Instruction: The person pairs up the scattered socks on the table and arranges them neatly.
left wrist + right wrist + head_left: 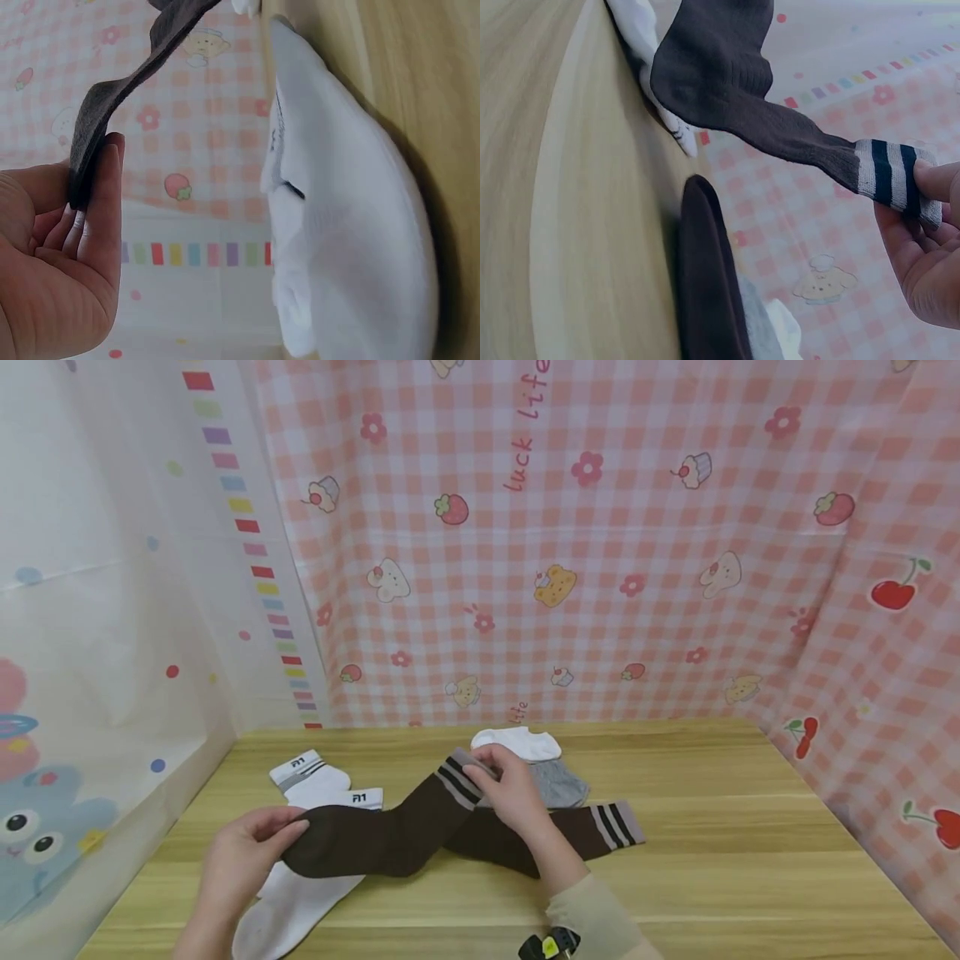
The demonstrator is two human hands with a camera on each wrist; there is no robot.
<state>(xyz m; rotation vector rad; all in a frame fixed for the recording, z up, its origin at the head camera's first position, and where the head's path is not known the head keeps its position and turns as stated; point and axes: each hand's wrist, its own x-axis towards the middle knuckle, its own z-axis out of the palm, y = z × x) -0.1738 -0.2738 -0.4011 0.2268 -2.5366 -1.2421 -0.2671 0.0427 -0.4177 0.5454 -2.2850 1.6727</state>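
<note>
A dark brown sock point(352, 842) with a grey cuff and black stripes is stretched between both hands above the table. My left hand point(243, 852) pinches its toe end, thumb on top; the left wrist view shows the sock point(97, 112) edge-on between thumb and fingers. At the cuff, my right hand point(512, 789) pinches the striped band, seen clearly on the sock point(889, 176) in the right wrist view. A second dark brown sock point(577, 831) with the same stripes lies flat on the table, partly hidden behind the right hand and wrist.
White socks point(318, 781) with black lettering lie at the left, partly under the held sock. Behind the right hand are a white low-cut sock point(521, 743) and a grey sock point(558, 783). The wooden table point(735, 860) ends at patterned curtains point(600, 635).
</note>
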